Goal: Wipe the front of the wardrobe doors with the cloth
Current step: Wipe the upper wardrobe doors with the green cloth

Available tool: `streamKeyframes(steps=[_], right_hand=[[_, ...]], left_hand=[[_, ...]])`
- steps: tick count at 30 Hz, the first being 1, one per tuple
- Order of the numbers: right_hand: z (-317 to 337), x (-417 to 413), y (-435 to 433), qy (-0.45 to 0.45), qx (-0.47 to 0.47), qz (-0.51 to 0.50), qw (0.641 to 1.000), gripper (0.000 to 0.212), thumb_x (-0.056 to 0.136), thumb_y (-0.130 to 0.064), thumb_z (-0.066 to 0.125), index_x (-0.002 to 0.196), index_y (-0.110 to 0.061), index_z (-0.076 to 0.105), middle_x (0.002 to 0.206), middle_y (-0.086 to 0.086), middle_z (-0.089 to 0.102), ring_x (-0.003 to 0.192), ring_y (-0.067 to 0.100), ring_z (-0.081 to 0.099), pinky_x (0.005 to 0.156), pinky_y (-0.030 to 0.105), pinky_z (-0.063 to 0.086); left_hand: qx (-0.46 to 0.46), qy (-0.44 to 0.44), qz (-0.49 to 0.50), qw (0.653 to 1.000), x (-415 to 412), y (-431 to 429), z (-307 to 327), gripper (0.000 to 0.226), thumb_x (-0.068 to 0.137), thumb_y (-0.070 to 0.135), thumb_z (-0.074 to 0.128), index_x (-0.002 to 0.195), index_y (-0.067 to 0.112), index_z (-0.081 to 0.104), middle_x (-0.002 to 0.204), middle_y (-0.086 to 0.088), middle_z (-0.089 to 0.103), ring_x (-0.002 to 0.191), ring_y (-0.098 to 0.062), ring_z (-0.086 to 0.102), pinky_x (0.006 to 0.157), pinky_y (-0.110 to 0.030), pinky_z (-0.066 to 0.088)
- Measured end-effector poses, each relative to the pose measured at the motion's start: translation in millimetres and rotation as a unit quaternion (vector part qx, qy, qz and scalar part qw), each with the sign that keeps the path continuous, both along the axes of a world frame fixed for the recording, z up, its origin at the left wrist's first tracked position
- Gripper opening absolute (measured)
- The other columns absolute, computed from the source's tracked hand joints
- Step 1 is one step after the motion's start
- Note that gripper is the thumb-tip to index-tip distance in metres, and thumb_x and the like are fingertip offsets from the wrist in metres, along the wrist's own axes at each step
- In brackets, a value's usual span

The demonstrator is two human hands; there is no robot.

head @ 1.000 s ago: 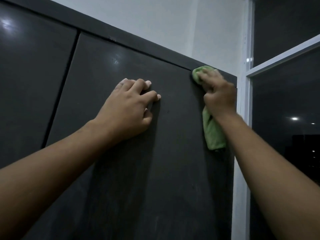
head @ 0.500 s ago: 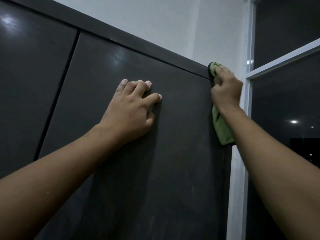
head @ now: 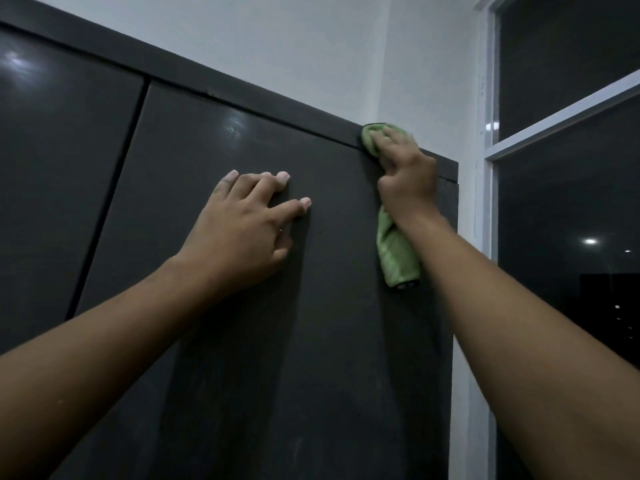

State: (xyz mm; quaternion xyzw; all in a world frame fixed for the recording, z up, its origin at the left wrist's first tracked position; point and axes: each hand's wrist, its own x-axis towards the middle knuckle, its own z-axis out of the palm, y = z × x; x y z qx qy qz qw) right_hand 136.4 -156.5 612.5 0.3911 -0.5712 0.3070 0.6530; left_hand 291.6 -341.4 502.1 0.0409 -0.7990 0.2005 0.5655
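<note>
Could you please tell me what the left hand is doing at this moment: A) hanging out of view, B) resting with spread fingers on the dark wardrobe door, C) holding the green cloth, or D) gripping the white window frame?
B: the left hand lies with fingers spread on the wardrobe door, while the right hand holds the green cloth near the door's top right corner.

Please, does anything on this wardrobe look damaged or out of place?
Only one small thing: a pale nick on the lower edge of the top trim, above the right-hand door. Otherwise nothing stands out.
</note>
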Motion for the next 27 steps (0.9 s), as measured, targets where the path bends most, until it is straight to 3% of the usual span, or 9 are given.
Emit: streamKeyframes(steps=[5, 7, 11, 15, 18, 22, 24, 27], right_hand=[[-2, -25, 44, -0.11, -0.096, -0.001, 0.989, 0.061, 0.078, 0.005, 0.045, 0.131, -0.018, 0.064, 0.14, 0.003, 0.059, 0.134, 0.02, 0.049, 0.115, 0.014, 0.025], [-15, -27, 44, -0.102, -0.106, -0.026, 0.989, 0.058, 0.082, 0.007, 0.046, 0.134, -0.015, 0.061, 0.141, 0.005, 0.057, 0.134, 0.022, 0.049, 0.116, 0.018, 0.027], [-70, -33, 51, -0.043, -0.034, -0.056, 0.997, 0.055, 0.087, 0.009, 0.052, 0.136, -0.014, 0.06, 0.141, 0.009, 0.056, 0.139, 0.034, 0.042, 0.116, 0.042, 0.037], [-88, -43, 86, -0.029, 0.046, -0.061, 0.997, 0.062, 0.079, 0.02, 0.053, 0.129, -0.014, 0.065, 0.138, -0.001, 0.056, 0.138, 0.032, 0.043, 0.118, 0.023, 0.026], [-57, -44, 90, -0.07, 0.009, -0.057, 0.996, 0.066, 0.077, 0.019, 0.049, 0.131, -0.017, 0.063, 0.141, 0.003, 0.056, 0.139, 0.027, 0.045, 0.12, 0.03, 0.027], [-41, -37, 72, -0.108, -0.06, -0.021, 0.992, 0.059, 0.082, 0.012, 0.049, 0.134, -0.014, 0.061, 0.142, 0.005, 0.056, 0.138, 0.022, 0.045, 0.119, 0.023, 0.026], [-55, -34, 69, -0.095, -0.045, -0.018, 0.994, 0.056, 0.083, 0.012, 0.051, 0.133, -0.012, 0.062, 0.139, 0.003, 0.058, 0.135, 0.021, 0.049, 0.117, 0.022, 0.029], [-65, -33, 86, -0.064, 0.022, -0.034, 0.997, 0.056, 0.082, 0.015, 0.052, 0.128, -0.014, 0.066, 0.133, -0.002, 0.061, 0.129, 0.018, 0.053, 0.11, 0.008, 0.028]], left_hand=[[-0.003, -0.017, 0.006, 1.0, 4, 0, -2, 0.063, 0.089, 0.048, 0.027, 0.151, 0.04, 0.029, 0.161, -0.007, 0.023, 0.146, -0.027, 0.021, 0.12, -0.051, 0.014], [0.002, -0.021, -0.001, 1.0, 5, 2, 0, 0.063, 0.09, 0.047, 0.038, 0.152, 0.039, 0.028, 0.162, -0.007, 0.02, 0.146, -0.027, 0.019, 0.121, -0.051, 0.013], [0.012, -0.016, 0.003, 1.0, -6, 11, -7, 0.066, 0.091, 0.047, 0.043, 0.153, 0.035, 0.026, 0.162, -0.01, 0.017, 0.148, -0.03, 0.013, 0.12, -0.056, 0.01], [0.015, -0.006, 0.016, 1.0, -17, 19, -11, 0.067, 0.089, 0.05, 0.041, 0.152, 0.031, 0.029, 0.16, -0.012, 0.023, 0.146, -0.036, 0.017, 0.118, -0.061, 0.013], [0.021, 0.006, 0.023, 1.0, -19, 20, -10, 0.069, 0.084, 0.053, 0.032, 0.15, 0.031, 0.035, 0.157, -0.013, 0.029, 0.143, -0.038, 0.023, 0.116, -0.063, 0.017], [0.023, 0.024, 0.018, 0.999, -22, 19, -14, 0.069, 0.083, 0.051, 0.032, 0.149, 0.031, 0.039, 0.155, -0.013, 0.034, 0.141, -0.038, 0.027, 0.116, -0.062, 0.019], [0.024, 0.027, 0.013, 0.999, -22, 17, -15, 0.068, 0.084, 0.05, 0.033, 0.149, 0.031, 0.038, 0.156, -0.013, 0.033, 0.142, -0.038, 0.026, 0.116, -0.06, 0.018], [0.018, 0.027, 0.012, 0.999, -22, 16, -15, 0.069, 0.084, 0.052, 0.03, 0.15, 0.033, 0.038, 0.155, -0.012, 0.033, 0.142, -0.038, 0.026, 0.116, -0.06, 0.017]])
